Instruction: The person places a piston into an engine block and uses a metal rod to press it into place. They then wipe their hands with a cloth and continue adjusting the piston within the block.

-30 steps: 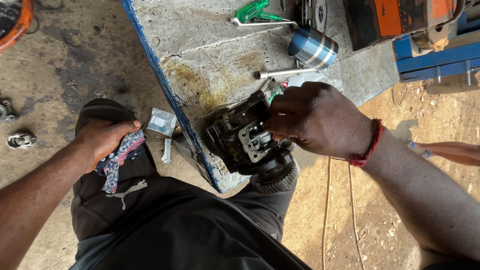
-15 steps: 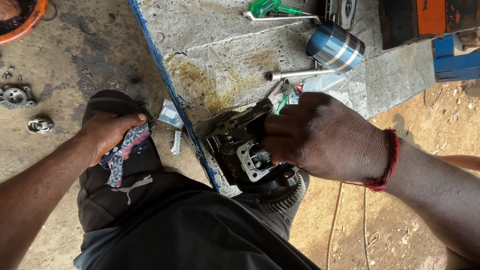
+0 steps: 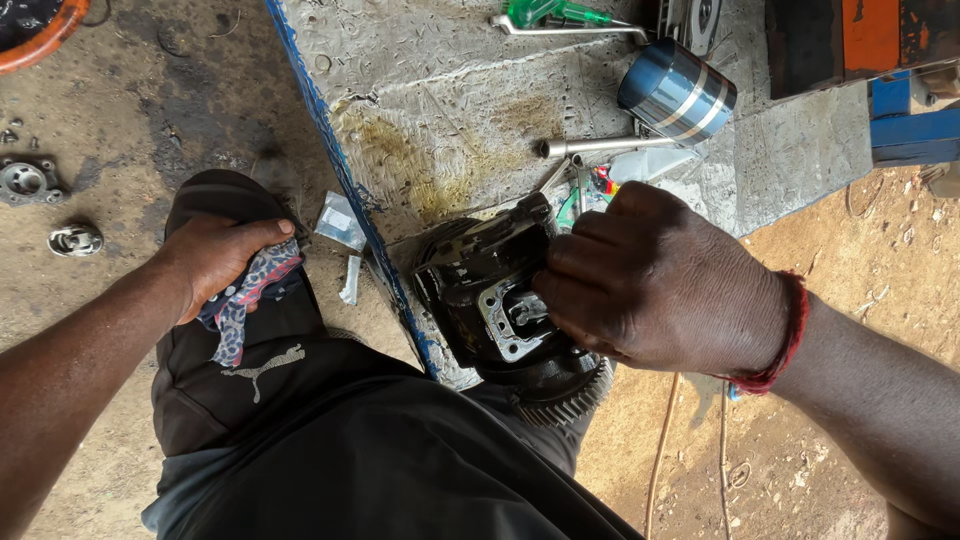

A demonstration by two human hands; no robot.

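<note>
We see the right hand (image 3: 665, 285) curled over a black engine part (image 3: 490, 290) at the near edge of the grey desk (image 3: 440, 90), its fingertips (image 3: 560, 300) pressed into the square metal opening on top; the part sits at the centre of the view, with a toothed gear (image 3: 565, 395) showing under it at 5 o'clock. The left hand (image 3: 215, 260), at 9 o'clock from the part, is closed on a patterned rag (image 3: 245, 300) lying on our dark-trousered knee. Farther up the desk, at 1 o'clock, we see a banded metal cylinder (image 3: 680, 90) on its side, a thin metal rod (image 3: 600, 146) just below it, and a green-handled tool (image 3: 555, 14) at 12 o'clock. On the oily floor at 9 o'clock lie two small metal fittings (image 3: 25, 182)
</note>
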